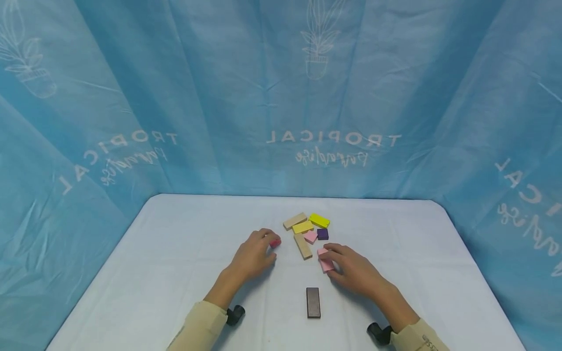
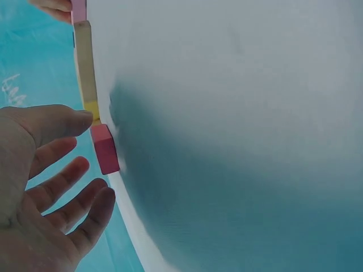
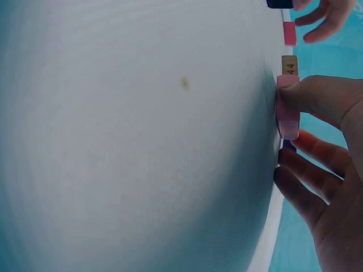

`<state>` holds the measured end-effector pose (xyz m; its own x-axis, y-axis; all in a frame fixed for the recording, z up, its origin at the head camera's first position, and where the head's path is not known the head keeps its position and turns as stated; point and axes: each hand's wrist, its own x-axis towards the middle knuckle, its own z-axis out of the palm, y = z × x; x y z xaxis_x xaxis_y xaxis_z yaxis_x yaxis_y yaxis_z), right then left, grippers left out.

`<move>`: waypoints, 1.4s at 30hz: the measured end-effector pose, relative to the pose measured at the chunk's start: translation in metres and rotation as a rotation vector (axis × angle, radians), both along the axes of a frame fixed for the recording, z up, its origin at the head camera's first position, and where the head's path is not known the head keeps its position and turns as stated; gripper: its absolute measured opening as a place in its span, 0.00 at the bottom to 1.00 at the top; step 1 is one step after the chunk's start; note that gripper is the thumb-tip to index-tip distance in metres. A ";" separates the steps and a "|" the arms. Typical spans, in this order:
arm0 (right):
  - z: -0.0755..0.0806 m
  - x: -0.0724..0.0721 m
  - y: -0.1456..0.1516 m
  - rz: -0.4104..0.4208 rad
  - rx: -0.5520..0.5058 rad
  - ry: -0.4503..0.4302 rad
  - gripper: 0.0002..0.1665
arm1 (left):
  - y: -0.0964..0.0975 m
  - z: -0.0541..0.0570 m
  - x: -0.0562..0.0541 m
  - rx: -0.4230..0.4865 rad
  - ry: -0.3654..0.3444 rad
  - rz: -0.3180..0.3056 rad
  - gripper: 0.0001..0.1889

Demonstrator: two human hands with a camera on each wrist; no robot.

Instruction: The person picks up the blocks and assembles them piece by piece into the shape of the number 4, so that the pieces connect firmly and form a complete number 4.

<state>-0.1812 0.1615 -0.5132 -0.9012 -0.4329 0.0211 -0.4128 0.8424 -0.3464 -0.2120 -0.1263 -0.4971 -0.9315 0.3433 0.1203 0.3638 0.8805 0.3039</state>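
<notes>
My left hand (image 1: 254, 254) is beside a red block (image 1: 275, 242) on the white table. In the left wrist view the fingers are spread and loosely bent, with the red block (image 2: 105, 148) just past the thumb tip and nothing gripped. My right hand (image 1: 352, 269) pinches a pink block (image 1: 325, 262) at the table surface. The right wrist view has the thumb on one end of this pink block (image 3: 288, 102) and the index fingertip at the other. A dark grey-brown block (image 1: 313, 302) lies flat between the forearms, nearer to me.
Beyond the hands is a loose cluster: wooden blocks (image 1: 303, 246), yellow blocks (image 1: 319, 220), a smaller pink block (image 1: 310, 237) and a dark purple block (image 1: 322, 234). Behind the white table (image 1: 184, 234) hangs a blue curtain (image 1: 228, 97), also along both sides.
</notes>
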 end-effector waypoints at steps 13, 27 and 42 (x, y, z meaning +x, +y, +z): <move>0.001 -0.002 -0.001 -0.009 0.008 0.010 0.24 | -0.001 -0.005 -0.012 -0.025 -0.004 -0.021 0.16; 0.000 0.000 -0.002 0.005 -0.006 -0.007 0.24 | 0.000 -0.009 -0.015 -0.005 -0.007 0.000 0.12; 0.001 -0.002 0.000 0.008 -0.002 -0.001 0.24 | 0.003 -0.010 -0.018 0.012 0.003 0.014 0.11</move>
